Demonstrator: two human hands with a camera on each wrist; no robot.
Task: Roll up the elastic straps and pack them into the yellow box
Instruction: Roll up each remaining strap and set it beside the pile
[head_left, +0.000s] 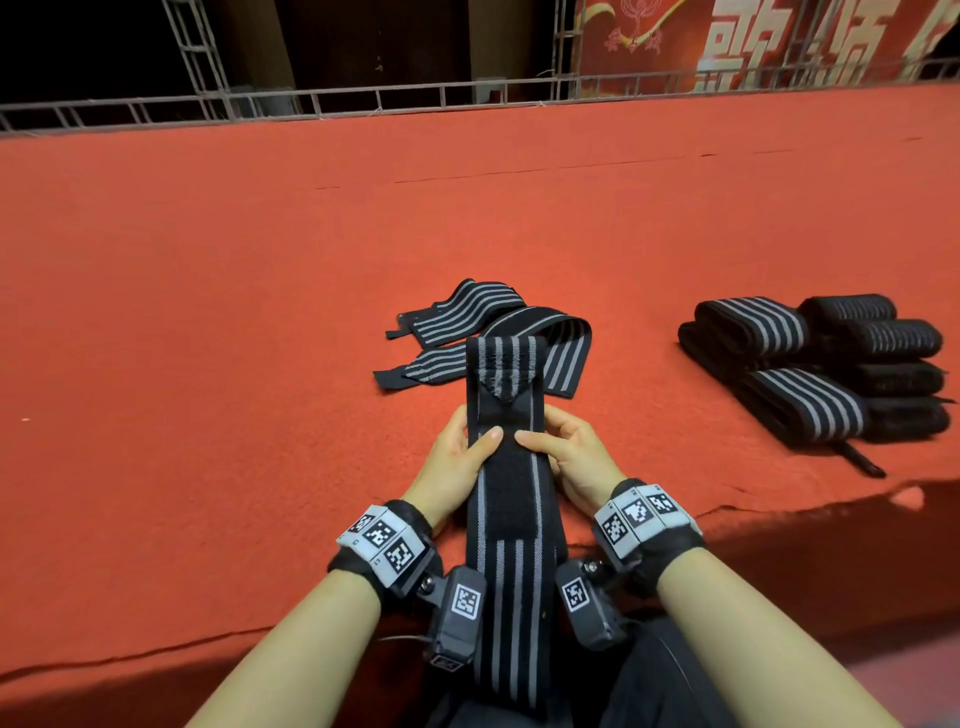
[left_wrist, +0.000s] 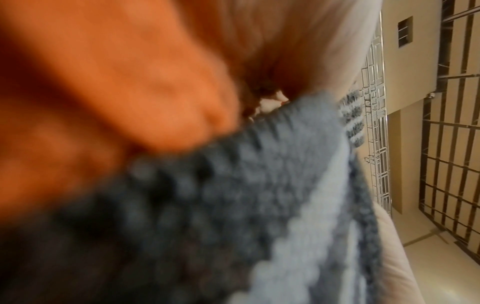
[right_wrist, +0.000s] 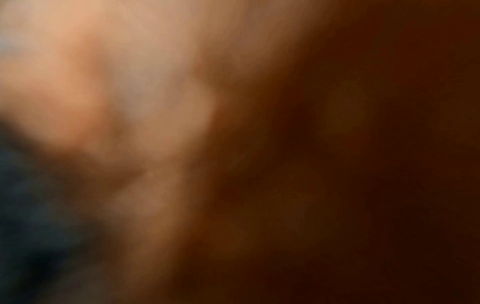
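A black elastic strap (head_left: 506, 467) with grey stripes runs from my lap up between both hands, its far end folded over. My left hand (head_left: 460, 454) grips its left edge, thumb on top. My right hand (head_left: 563, 449) grips the right edge the same way. In the left wrist view the strap's weave (left_wrist: 246, 205) fills the lower frame, blurred, under my palm. The right wrist view is a blur of skin and dark cloth. Two loose straps (head_left: 467, 327) lie unrolled just beyond my hands. No yellow box is in view.
A pile of several rolled straps (head_left: 821, 364) sits on the red carpet (head_left: 208, 312) to the right. A metal truss rail (head_left: 363, 98) borders the carpet's far edge. The carpet's near edge drops off by my wrists.
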